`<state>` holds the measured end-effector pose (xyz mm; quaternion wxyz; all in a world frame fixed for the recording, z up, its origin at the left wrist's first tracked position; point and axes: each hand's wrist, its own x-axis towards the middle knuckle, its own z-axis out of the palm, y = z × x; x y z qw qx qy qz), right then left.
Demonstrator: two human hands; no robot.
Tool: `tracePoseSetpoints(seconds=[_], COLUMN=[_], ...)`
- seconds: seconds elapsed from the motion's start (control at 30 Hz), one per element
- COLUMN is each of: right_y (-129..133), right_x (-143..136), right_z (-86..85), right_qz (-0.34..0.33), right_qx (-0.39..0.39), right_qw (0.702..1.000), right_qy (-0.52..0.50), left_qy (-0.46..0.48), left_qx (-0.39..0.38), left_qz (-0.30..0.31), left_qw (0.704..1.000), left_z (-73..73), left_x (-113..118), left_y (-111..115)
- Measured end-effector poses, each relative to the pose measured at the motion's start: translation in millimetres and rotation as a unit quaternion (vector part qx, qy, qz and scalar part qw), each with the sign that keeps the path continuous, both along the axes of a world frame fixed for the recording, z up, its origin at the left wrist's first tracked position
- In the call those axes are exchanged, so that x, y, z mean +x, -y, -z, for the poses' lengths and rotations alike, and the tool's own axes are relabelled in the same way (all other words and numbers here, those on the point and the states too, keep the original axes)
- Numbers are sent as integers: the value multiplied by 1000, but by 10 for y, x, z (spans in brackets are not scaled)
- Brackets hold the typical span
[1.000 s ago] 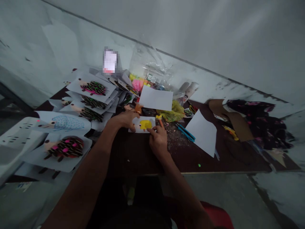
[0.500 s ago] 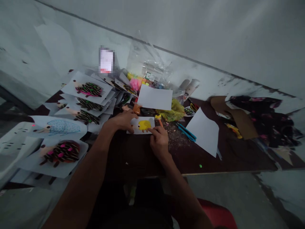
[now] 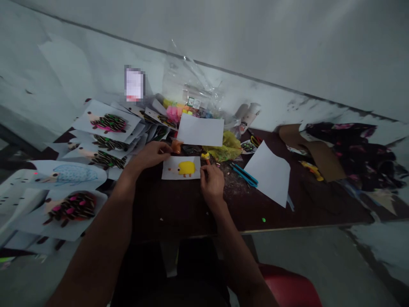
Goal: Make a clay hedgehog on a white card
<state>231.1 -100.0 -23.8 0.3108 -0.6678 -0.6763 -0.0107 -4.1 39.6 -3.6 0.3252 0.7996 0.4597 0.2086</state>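
A small white card (image 3: 172, 174) lies flat on the dark table, bearing a yellow hedgehog shape (image 3: 186, 168) with a pale snout, a dark eye and brown feet. Just beyond its upper left corner is my left hand (image 3: 152, 154), fingers loosely bent and apart, close to an orange packet (image 3: 176, 146). My right hand (image 3: 212, 182) rests at the card's right edge with thumb and fingers pressed together; whatever they hold, if anything, is hidden. A yellow lump (image 3: 205, 156) on an orange stick sits right above those fingers.
Stacked hedgehog pictures (image 3: 110, 123) crowd the left side. Behind the card are a blank white sheet (image 3: 200, 130) and a yellow plastic bag (image 3: 227, 147). Blue-handled scissors (image 3: 245, 175) and another sheet (image 3: 270, 175) lie to the right, with brown cardboard (image 3: 326, 160) further off.
My left hand has lifted off the card and shifted left, toward the orange packet. My right fingers have drawn back from the yellow shape to the card's edge. The view has turned slightly.
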Motion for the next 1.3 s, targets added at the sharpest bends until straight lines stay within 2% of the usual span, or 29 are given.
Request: tracePoseSetpoints(seconds=[0.1,0.27,0.43,0.57,0.67,0.8,0.97,1.03,1.1,1.2,1.3], right_y=[-2,26,-53,-337,-582,-762,-759,-745,-743,-760,-774], right_x=[19,6,39,103,89,17,49,105,157,195,187], right_z=[8,-28,-251,-506,-608,-565,-391,-337,-299,-271,-271], right_qz=[6,9,24,20,2,13,16,11,7,-15,-53], right_qx=[2,-22,-74,-92,-98,-113,-94,-81,-64,-29,-17], right_qw=[1000,999,997,993,990,991,995,996,998,998,987], right_qy=[-18,-47,6,69,98,74,33,20,2,-52,-149], left_qy=[19,33,13,-8,-55,-121,-167,-149,-94,51,183], left_qx=[33,74,118,140,148,153,148,143,139,128,88], left_qz=[-66,-100,-147,-113,-80,-86,-106,-110,-111,-87,-57], left_qw=[997,992,982,984,984,977,969,972,980,987,978], left_z=[1,37,92,138,164,126,33,29,45,77,96], left_x=[126,274,302,306,326,397,536,559,547,489,443], left_y=[46,97,91,63,43,63,102,85,55,27,50])
